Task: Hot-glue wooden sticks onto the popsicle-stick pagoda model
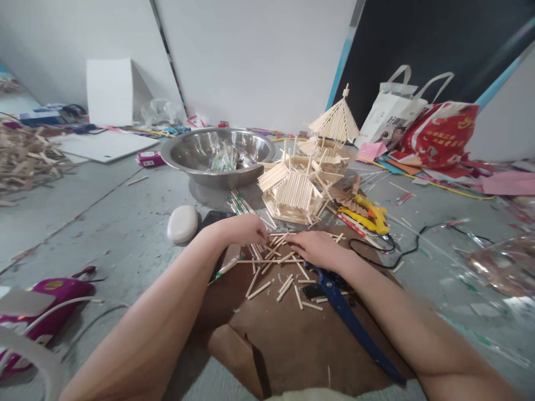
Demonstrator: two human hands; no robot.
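Observation:
My left hand is above the left side of a pile of short wooden sticks, fingers curled down together. Whatever is between its fingertips is too small to make out. From the other side my right hand lies palm down over the same pile, fingers stretched to the left onto the sticks. Blue-handled pliers or shears lie partly under my right wrist. Just beyond my hands stands a small pavilion model built of thin sticks, with a taller pointed roof behind it.
Brown paper lies under the sticks. A steel basin holds wrapped sticks. Around are a white rounded case, a yellow-handled glue gun with black cord, a purple device, a red bag and wood scraps.

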